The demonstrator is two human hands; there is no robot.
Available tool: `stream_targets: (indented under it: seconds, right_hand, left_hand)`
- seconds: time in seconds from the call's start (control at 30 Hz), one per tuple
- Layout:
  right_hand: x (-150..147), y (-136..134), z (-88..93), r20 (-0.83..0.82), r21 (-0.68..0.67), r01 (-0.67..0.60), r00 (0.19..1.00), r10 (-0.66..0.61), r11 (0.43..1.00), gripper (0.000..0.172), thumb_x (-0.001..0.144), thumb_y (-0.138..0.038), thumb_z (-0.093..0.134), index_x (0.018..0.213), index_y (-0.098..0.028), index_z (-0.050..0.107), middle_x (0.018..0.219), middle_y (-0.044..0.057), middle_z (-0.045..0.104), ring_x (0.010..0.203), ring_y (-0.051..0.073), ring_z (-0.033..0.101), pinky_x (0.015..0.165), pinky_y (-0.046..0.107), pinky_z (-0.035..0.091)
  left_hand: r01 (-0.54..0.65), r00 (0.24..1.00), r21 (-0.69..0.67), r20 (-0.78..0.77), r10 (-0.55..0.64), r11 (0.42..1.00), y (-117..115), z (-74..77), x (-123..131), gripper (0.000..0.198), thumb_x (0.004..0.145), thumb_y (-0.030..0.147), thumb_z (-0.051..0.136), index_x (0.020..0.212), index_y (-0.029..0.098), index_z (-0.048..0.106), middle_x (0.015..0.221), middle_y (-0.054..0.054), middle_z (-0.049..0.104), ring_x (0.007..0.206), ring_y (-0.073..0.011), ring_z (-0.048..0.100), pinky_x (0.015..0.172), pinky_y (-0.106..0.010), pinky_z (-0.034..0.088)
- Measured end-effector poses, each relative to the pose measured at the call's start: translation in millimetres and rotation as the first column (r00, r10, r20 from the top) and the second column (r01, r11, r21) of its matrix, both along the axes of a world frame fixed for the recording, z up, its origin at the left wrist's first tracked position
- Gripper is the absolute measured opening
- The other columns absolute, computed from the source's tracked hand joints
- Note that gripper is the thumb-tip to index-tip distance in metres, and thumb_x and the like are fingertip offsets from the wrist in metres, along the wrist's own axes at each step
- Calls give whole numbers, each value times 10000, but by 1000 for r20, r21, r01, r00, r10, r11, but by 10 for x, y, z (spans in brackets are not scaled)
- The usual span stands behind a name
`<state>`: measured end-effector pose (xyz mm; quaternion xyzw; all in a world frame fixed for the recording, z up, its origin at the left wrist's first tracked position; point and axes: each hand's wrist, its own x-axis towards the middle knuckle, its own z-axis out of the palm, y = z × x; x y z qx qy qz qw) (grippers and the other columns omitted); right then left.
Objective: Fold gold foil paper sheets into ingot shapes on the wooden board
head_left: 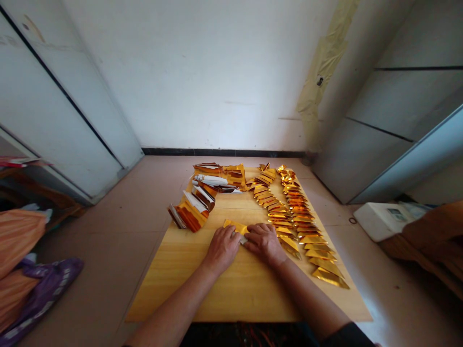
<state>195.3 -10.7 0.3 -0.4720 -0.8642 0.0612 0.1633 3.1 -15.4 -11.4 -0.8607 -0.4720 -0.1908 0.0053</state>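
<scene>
Already two rows of gold-foil triangles (311, 246) lie folded; foil strips (190, 216) remain heaped; the left hand (221, 249) and right hand (264, 242) close their fingers (231, 235) on one gold-foil piece (234, 226).

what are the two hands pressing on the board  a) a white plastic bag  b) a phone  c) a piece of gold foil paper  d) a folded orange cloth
C: the left hand and right hand rest on a piece of gold foil paper lying on the pale wooden board.
</scene>
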Motion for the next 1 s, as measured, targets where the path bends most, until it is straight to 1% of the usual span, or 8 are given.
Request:
stream_targets:
  seconds: [0.1,0.17,0.3,0.4,0.57,0.7,0.83,1.0]
  right_hand:
    - [16,-11,26,-9,-7,-22,1000,22,1000,219,910,-360,526,1076,-293,652,1162,27,627,1022,187,507,894,347,276]
    - [9,-11,36,-7,-18,-9,1000,9,1000,210,919,-310,510,1072,-295,653,1149,28,631,1020,181,510,893,344,278]
    - [-44,18,48,3,-47,59,998,-59,997,177,921,-313,513,985,-292,677,1098,14,646,995,171,517,869,334,279]
    - [-80,39,66,21,-69,96,995,-94,993,152,909,-287,532,912,-280,683,1056,1,654,973,164,521,839,321,279]
    - [-101,38,107,31,-81,113,993,-111,990,129,895,-270,547,870,-272,673,1037,-13,656,959,163,520,811,313,274]
    - [-114,31,121,47,-84,129,991,-126,988,146,905,-282,528,864,-269,668,1056,-3,649,960,170,512,809,318,274]
    - [-144,38,100,54,-75,156,987,-152,985,151,913,-300,516,868,-261,656,1073,9,636,966,177,501,823,326,284]
    - [-223,47,43,54,-66,234,971,-231,970,148,905,-315,526,844,-240,637,1064,16,633,971,191,499,834,338,300]
  left_hand:
    - [-4,1000,5,9,4,1000,-6,-15,7,144,859,150,480,896,192,612,1111,-114,600,1072,-248,555,946,-444,443]
    - [-19,1000,-1,21,19,1000,-13,-26,2,139,850,153,495,913,194,612,1127,-111,598,1087,-250,545,952,-449,435]
    - [-48,998,-8,34,49,999,-36,-69,8,144,837,152,510,937,189,608,1156,-110,591,1115,-254,525,965,-450,421]
    - [-58,998,-11,39,58,998,-57,-88,18,157,824,125,502,918,193,608,1182,-107,583,1149,-254,510,993,-457,394]
    - [-53,996,-52,62,56,997,-78,-48,12,162,823,130,496,908,212,608,1211,-91,581,1182,-250,498,1014,-481,356]
    - [-73,990,-86,115,83,994,-65,-23,8,165,819,131,495,909,212,606,1188,-80,601,1173,-236,502,1011,-464,356]
    - [-110,979,-106,160,126,988,-45,-28,15,153,830,145,481,912,204,596,1161,-77,609,1110,-225,526,988,-440,371]
    - [-145,977,-113,142,161,983,-35,-18,47,143,832,150,483,921,193,586,1136,-70,611,1055,-222,537,956,-425,383]
